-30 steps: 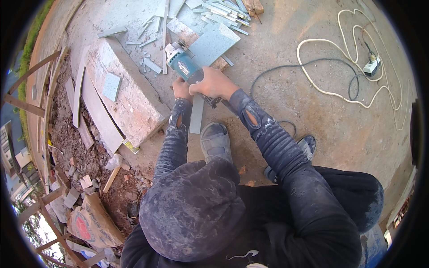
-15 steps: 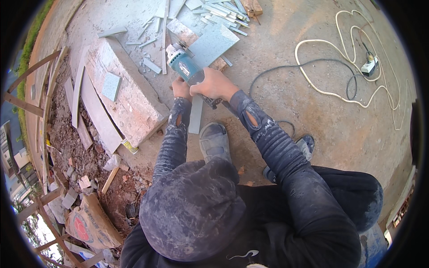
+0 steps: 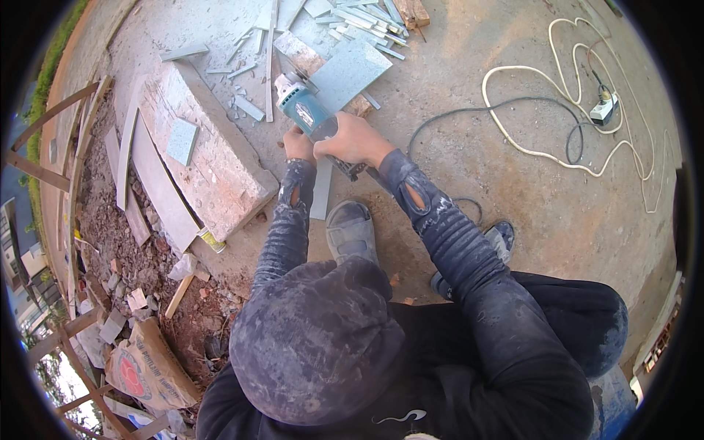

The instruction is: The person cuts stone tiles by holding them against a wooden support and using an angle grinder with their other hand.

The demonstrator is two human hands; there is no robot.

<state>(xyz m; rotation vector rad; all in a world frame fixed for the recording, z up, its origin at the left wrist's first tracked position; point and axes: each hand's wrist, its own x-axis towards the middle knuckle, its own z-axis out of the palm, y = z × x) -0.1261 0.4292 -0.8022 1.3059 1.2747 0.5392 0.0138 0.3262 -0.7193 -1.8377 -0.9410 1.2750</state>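
My right hand [image 3: 353, 139] is wrapped round the rear of a teal angle grinder [image 3: 308, 114]. Closed against the grinder's left side is my left hand [image 3: 298, 145], its fingers partly hidden by the tool. The grinder's pale head points away from me, at the left edge of a pale blue tile [image 3: 352, 73]. That tile lies tilted across reddish blocks [image 3: 359, 105]. Whether the disc touches the tile I cannot tell. Beneath my hands a narrow grey tile strip [image 3: 321, 192] lies on the concrete, beside my sandalled left foot [image 3: 351, 233].
A thick slab [image 3: 213, 158] at the left bears a small tile piece [image 3: 182, 141]. Cut strips [image 3: 367, 18] are heaped at the far side. A dark cord runs right to a white extension socket [image 3: 604, 110] and looped cable [image 3: 506, 70]. Rubble and a paper sack [image 3: 150, 370] lie lower left.
Both hands and the grinder have shifted very slightly toward the right. The grip and the tile look the same.
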